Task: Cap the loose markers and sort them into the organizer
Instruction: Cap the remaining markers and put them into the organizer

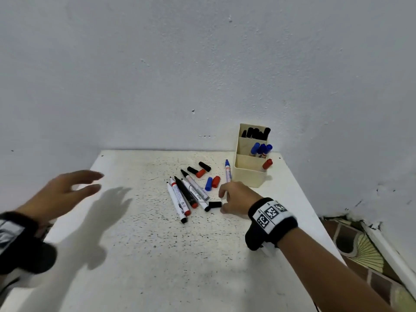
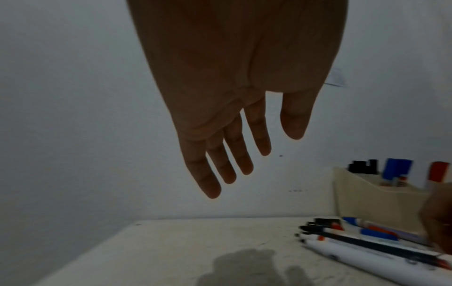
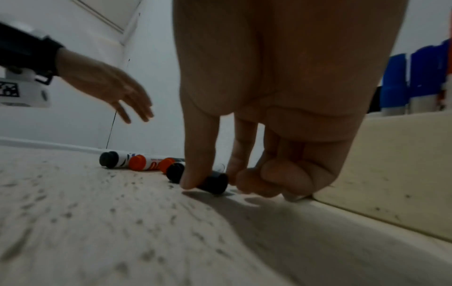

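A speckled white table (image 1: 157, 255) stands against a grey wall (image 1: 157, 64), organizer (image 1: 247, 176) at the back. The right hand (image 1: 236, 199) pinches a black cap (image 1: 215, 204) lying on the table between thumb and finger; the left hand (image 1: 60, 194) hovers with fingers spread

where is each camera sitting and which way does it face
Head: looks down from above the white table toward the wall; shows the left hand, the right hand, both wristbands.
Left wrist: looks along the open left hand held above the table.
Right wrist: sits low, looking along the right hand pinching a black cap.
Shared: the organizer and loose markers.
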